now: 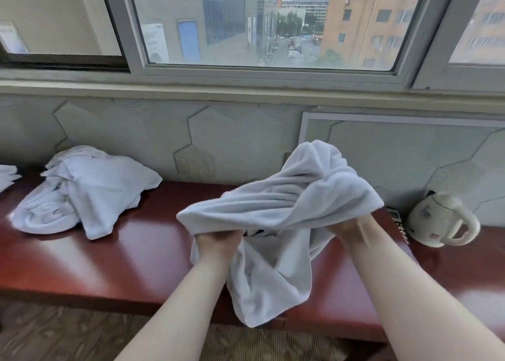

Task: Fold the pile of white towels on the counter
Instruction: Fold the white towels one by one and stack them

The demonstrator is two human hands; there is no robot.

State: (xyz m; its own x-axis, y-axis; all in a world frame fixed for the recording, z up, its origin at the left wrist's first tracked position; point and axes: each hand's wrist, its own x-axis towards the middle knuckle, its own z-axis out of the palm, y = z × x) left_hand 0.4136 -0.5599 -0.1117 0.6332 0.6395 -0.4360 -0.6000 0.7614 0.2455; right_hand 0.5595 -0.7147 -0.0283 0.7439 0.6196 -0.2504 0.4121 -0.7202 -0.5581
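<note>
A crumpled white towel (287, 196) hangs in the air above the red-brown counter (131, 262), bunched and twisted, its lower end drooping past the counter's front edge. My left hand (218, 244) grips its lower left fold. My right hand (345, 229) is closed on its right side, fingers buried in the cloth. A loose pile of white towels (82, 188) lies unfolded on the counter at the left, against the wall.
A white electric kettle (442, 218) stands on the counter at the right, beside a small dark item (396, 220). Another bit of white cloth (6, 176) shows at the far left edge. A window sill and tiled wall run behind; carpet lies below.
</note>
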